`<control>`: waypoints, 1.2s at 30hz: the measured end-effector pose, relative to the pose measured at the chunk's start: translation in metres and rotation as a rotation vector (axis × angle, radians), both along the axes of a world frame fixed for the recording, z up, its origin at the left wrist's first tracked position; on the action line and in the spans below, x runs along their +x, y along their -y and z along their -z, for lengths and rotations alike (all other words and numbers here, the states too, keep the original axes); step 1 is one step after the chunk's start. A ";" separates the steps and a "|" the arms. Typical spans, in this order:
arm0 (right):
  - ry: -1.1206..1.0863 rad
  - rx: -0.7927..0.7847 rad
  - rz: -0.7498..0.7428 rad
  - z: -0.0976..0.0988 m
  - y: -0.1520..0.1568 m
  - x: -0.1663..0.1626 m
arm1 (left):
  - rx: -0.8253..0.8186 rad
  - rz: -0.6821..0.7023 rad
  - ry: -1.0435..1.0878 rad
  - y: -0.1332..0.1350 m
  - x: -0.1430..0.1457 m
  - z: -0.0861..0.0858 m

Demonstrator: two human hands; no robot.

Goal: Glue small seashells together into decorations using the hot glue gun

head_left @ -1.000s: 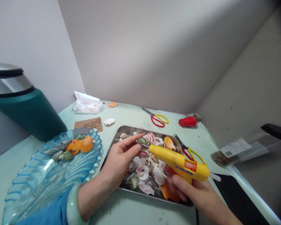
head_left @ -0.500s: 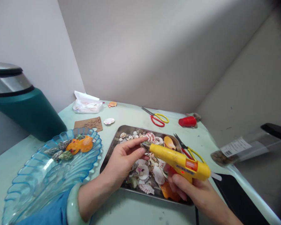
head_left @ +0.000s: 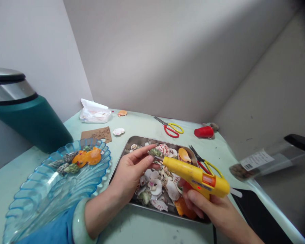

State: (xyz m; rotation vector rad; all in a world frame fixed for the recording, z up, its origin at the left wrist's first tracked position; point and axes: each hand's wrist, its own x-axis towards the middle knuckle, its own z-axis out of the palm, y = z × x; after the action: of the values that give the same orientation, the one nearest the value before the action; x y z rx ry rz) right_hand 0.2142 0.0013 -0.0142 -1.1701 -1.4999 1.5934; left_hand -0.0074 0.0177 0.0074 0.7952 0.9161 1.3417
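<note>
My right hand (head_left: 205,203) is wrapped round the grip of a yellow hot glue gun (head_left: 190,172), whose small red light glows and whose white glue stick (head_left: 236,193) pokes out at the back. Pinched in the fingers of my left hand (head_left: 134,166) is a small greenish shell (head_left: 156,152), held just off the gun's nozzle; whether they touch I cannot tell. Below both hands lies a metal tray (head_left: 122,154) full of shells: white scallops (head_left: 172,189), striped ones (head_left: 164,149) and orange ones (head_left: 184,155).
On the left stand a blue clear shell-shaped dish (head_left: 48,203) holding several shells and a teal bottle (head_left: 35,122). Scissors (head_left: 171,129) lie behind the tray, another pair (head_left: 205,162) beside it. A red object (head_left: 203,132), a tissue pack (head_left: 95,115) and a transparent container (head_left: 259,162) sit farther out.
My left fingers have drawn slightly left from the nozzle, and the greenish shell has turned so more of it shows. My right hand and the glue gun have hardly moved.
</note>
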 end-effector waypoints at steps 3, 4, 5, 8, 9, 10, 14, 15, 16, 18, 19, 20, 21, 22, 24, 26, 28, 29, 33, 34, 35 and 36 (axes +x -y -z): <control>-0.004 0.007 0.028 -0.003 0.001 -0.003 | -0.004 -0.016 0.019 0.000 0.000 0.000; -0.016 0.001 0.040 -0.004 0.002 -0.004 | -0.003 -0.013 0.019 0.000 0.000 0.000; -0.031 -0.008 0.049 -0.005 0.002 -0.005 | -0.001 -0.007 0.016 0.000 0.000 0.000; -0.054 -0.018 0.031 -0.006 0.002 -0.006 | 0.003 0.010 -0.008 0.001 0.000 0.001; -0.053 -0.019 0.030 -0.006 0.002 -0.006 | 0.003 0.012 -0.017 0.001 0.000 0.001; -0.054 -0.021 0.036 -0.006 0.002 -0.006 | 0.003 0.012 -0.026 0.001 0.000 0.000; -0.077 -0.042 0.070 -0.006 0.004 -0.008 | -0.007 0.010 -0.058 0.002 0.002 -0.004; -0.079 -0.040 0.070 -0.006 0.004 -0.008 | -0.010 0.010 -0.063 0.002 0.003 -0.006; -0.079 -0.034 0.066 -0.006 0.004 -0.007 | -0.015 0.012 -0.068 0.003 0.004 -0.008; -0.072 -0.025 0.037 -0.004 0.003 -0.005 | -0.027 0.018 -0.078 0.003 0.006 -0.011; -0.065 -0.018 0.016 -0.003 0.002 -0.004 | -0.036 0.025 -0.084 0.003 0.006 -0.012; -0.058 -0.010 -0.001 -0.002 0.001 -0.003 | -0.045 0.029 -0.089 0.003 0.006 -0.013; -0.051 -0.004 -0.017 -0.001 0.000 -0.001 | -0.054 0.035 -0.092 0.003 0.006 -0.013; -0.047 0.002 -0.031 0.000 -0.001 0.000 | -0.058 0.039 -0.089 0.003 0.006 -0.012; -0.052 0.004 -0.045 0.001 -0.002 0.001 | -0.053 0.042 -0.071 0.002 0.005 -0.009; -0.059 -0.001 -0.046 0.001 -0.002 0.001 | -0.037 0.044 -0.053 0.002 0.003 -0.006; -0.055 0.000 -0.031 0.000 -0.001 0.000 | -0.023 0.042 -0.042 0.001 0.002 -0.004; -0.050 0.000 -0.016 -0.001 0.000 -0.001 | -0.021 0.039 -0.038 0.001 0.002 -0.003; -0.024 0.005 0.057 -0.004 0.004 -0.004 | -0.009 0.022 -0.016 0.000 0.001 -0.001; -0.020 0.009 0.072 -0.004 0.004 -0.005 | -0.004 0.015 -0.015 0.000 0.000 -0.001; -0.018 0.009 0.075 -0.003 0.004 -0.004 | 0.000 0.007 -0.017 0.000 0.000 0.000; -0.021 0.006 0.074 -0.002 0.004 -0.004 | 0.000 -0.004 -0.020 -0.001 0.000 0.000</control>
State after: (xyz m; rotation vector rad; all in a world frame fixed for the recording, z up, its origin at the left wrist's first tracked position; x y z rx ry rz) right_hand 0.2105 -0.0029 -0.0117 -1.1882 -1.4306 1.5462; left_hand -0.0071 0.0183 0.0070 0.8090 0.9338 1.3391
